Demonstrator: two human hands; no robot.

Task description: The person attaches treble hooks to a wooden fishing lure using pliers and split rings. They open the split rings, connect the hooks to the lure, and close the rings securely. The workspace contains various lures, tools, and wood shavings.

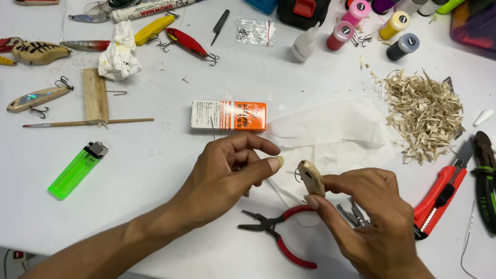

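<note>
Centrally, a small unpainted oval wooden lure body [311,177] is pinched between the thumb and fingers of the right hand [370,221], above the white table [148,178]. Just beside it, the left hand [228,169] is held with its fingers curled and the thumb pointed at the lure; nothing is seen gripped in it. Under both hands, red-handled pliers [281,229] are laid flat, partly on a sheet of white tissue paper [330,134]. Further out, an orange and white cardboard box [229,116], a green plastic lighter [77,170] and a pile of pale wood shavings [424,114] are seen.
</note>
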